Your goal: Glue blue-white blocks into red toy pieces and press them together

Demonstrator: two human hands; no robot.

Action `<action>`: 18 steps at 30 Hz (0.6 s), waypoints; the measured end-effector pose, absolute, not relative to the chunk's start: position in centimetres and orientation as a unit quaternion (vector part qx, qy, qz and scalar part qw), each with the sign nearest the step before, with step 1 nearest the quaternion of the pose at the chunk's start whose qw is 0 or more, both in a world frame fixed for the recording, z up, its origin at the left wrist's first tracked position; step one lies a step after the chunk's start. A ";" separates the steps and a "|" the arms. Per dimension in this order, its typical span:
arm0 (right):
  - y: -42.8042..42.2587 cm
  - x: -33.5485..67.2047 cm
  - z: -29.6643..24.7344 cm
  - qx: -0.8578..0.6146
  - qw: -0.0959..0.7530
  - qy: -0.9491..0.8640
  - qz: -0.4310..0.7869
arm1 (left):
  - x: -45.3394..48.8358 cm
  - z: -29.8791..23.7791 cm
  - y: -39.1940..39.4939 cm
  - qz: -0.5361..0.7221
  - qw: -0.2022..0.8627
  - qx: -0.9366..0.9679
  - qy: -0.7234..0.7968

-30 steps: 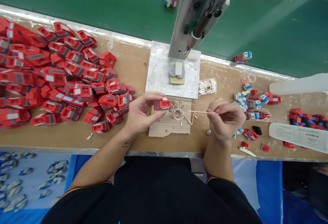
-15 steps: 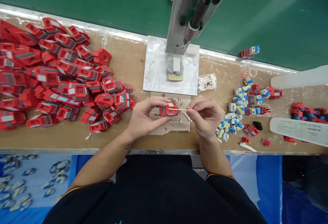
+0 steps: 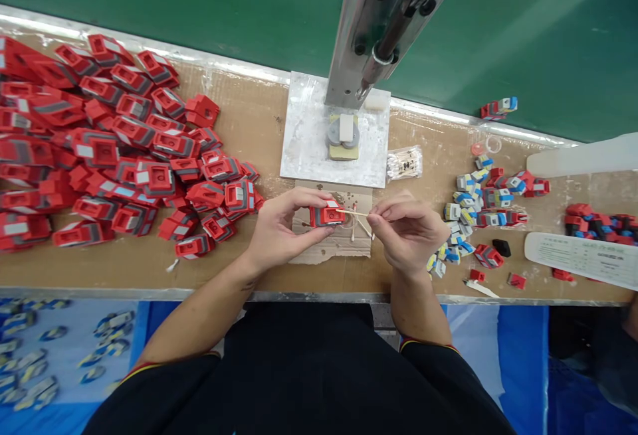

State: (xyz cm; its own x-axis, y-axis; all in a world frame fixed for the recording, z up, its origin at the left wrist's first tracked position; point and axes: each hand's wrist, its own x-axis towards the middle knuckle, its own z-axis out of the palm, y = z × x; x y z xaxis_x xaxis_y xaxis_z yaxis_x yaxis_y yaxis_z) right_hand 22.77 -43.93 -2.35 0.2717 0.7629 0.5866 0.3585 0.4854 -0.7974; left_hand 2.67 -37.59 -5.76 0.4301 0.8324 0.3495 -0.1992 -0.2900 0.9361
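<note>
workbench [image 3: 249,275]: stick [image 3: 355,213] against red part [image 3: 326,214]

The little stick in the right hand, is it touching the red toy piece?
Touching. In the head view, the thin stick pinched by the right hand reaches across with its tip on the red toy piece, which the left hand holds; no gap shows.

1. Brown board-topped workbench [image 3: 249,129] beside a green conveyor belt [image 3: 199,3].
2. Heap of red plastic toy shells [image 3: 100,149] at left.
3. White metal press base plate [image 3: 309,143] mid-bench.
4. Small blue-and-white plastic pieces [image 3: 461,212] at right.
</note>
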 end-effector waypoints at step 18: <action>-44.2 25.8 -2.3 -0.558 0.339 -0.725 0.220 | 2.3 -6.3 -36.9 0.484 0.504 0.648 0.303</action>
